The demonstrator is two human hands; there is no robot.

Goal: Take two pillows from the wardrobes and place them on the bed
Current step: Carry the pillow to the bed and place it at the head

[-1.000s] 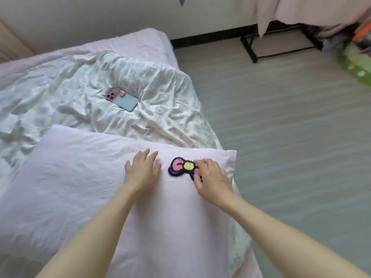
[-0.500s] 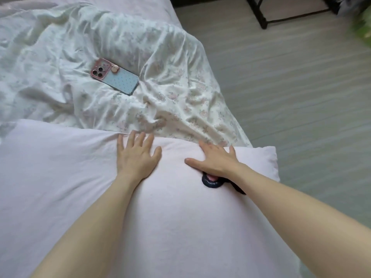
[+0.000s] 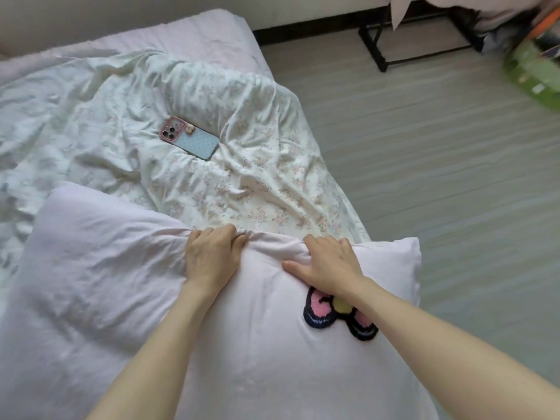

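A large pale pink pillow [image 3: 100,286] lies on the near end of the bed [image 3: 212,37], over a crumpled floral sheet [image 3: 242,165]. A fuzzy pink, yellow and dark blue bow patch [image 3: 321,313] sits on its right half, partly under my right wrist. My left hand [image 3: 212,262] grips the pillow's far edge, fingers curled over the bunched fabric. My right hand [image 3: 327,265] holds the same edge further right, fingers over it and thumb spread on top. Only one pillow is in view.
A phone [image 3: 189,137] in a light blue dotted case with a pink camera rim lies on the sheet beyond the pillow. Grey floor [image 3: 439,162] runs along the bed's right side. A black metal rack [image 3: 381,50] and a green box [image 3: 533,74] stand at the far right.
Both hands went from lying flat on the pillow to gripping its far edge, bunching the fabric. The bow patch, covered by my right hand before, now shows again.
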